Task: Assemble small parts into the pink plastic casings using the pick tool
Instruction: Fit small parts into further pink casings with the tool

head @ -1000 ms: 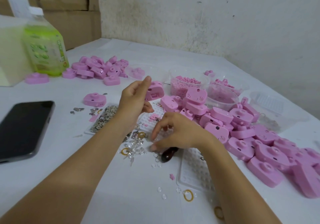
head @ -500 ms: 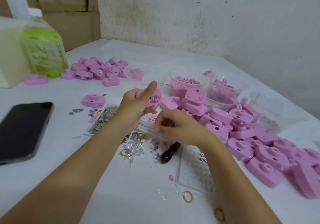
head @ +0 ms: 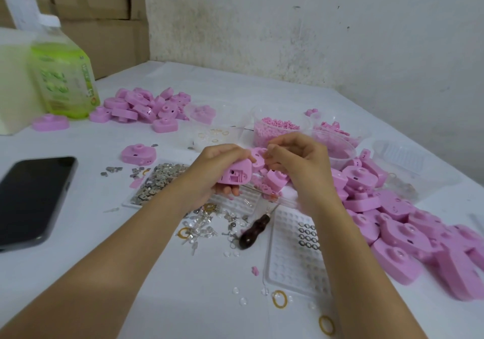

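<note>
Watching the head feed here. Closest to me, a couple of yellow rubber bands [head: 279, 299] lie on the white table [head: 117, 273], on the near side of the pick tool [head: 253, 231]. The pick tool lies flat on the table, dark wooden handle toward me, and neither hand touches it. Just right of it is a white dimpled tray [head: 288, 265], and just left of it there's a scatter of clear little bits [head: 203, 224]. Way off to its left sits a dark phone [head: 31, 197].

Right behind the pick tool, both hands are up off the table. The left hand [head: 214, 165] grips a pink casing [head: 237, 173] with its inner side showing, thumb over the top and fingers [head: 230, 190] curled underneath. The right hand [head: 298, 163] has its fingers curled in tight, fingertips [head: 271, 154] bunched against the casing's far edge. Whether a small part is pinched in there I can't tell, it's too tiny.

Behind and left of the pick tool is a tray of metal bits [head: 157, 181]. To its right is a big heap of casings [head: 398, 215]. Farther back are clear tubs of pink parts [head: 275, 129], another casing pile [head: 146, 105], then a green bottle [head: 62, 82].
</note>
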